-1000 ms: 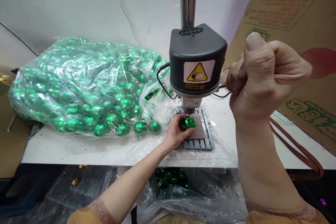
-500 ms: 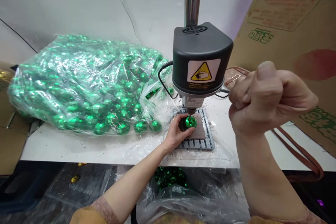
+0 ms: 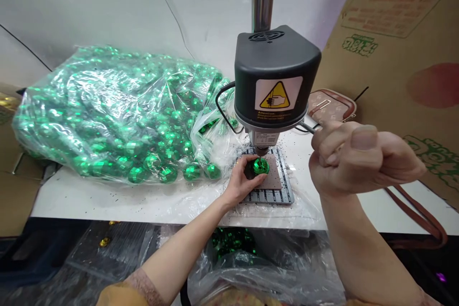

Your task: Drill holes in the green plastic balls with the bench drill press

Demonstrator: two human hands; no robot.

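My left hand [image 3: 241, 182] grips a shiny green faceted ball [image 3: 260, 166] from its left side, thumb in front and fingers behind. The ball sits on a brown pad [image 3: 274, 179] over the slotted metal base [image 3: 286, 195] of a bench drill press [image 3: 278, 76]. Right above the ball is the drill's chuck, and the bit meets the ball's top. How deep it goes I cannot tell. At the right, my right hand [image 3: 358, 158] is closed round the drill's lever handle [image 3: 311, 125]; most of the handle is hidden in the fist.
A big clear bag of green balls [image 3: 107, 119] fills the table's left side. Below the front edge, more green pieces [image 3: 233, 243] lie in an open plastic bag. A patterned purse [image 3: 332, 105] and a cardboard box [image 3: 398, 48] stand at the right. Dark shavings litter the base.
My right hand has come down with the lever, and the drill head's view has shifted slightly. My left hand keeps holding the green ball in the same spot.
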